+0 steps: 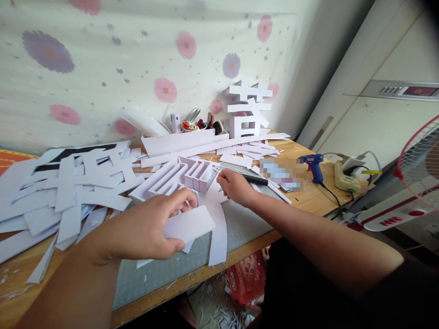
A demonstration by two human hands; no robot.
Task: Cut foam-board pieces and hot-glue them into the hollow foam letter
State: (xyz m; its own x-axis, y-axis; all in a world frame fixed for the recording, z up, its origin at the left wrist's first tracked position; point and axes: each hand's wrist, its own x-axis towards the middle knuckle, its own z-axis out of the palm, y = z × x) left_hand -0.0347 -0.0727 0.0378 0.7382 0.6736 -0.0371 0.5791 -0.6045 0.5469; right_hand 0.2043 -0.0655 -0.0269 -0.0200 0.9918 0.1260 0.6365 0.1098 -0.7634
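My left hand point(154, 224) grips a small white foam board piece point(190, 224) between thumb and fingers, low over the grey-green cutting mat point(243, 219). Just behind it sits a half-built white foam board character point(168, 178) with thin upright walls. My right hand point(233, 186) is closed at the right side of that character; whatever its fingers hold, if anything, is hidden. A black-handled tool point(257, 180), perhaps a cutter, lies behind my right wrist. Below my right hand a long curved white strip point(218, 237) lies on the mat, reaching the table's front edge.
White foam board offcuts point(68, 187) heap up on the left. A finished white character point(248, 109) stands at the back, beside a tray point(185, 140) of tools. To the right are a blue glue gun point(313, 167), a power strip point(346, 176) and a fan point(394, 214).
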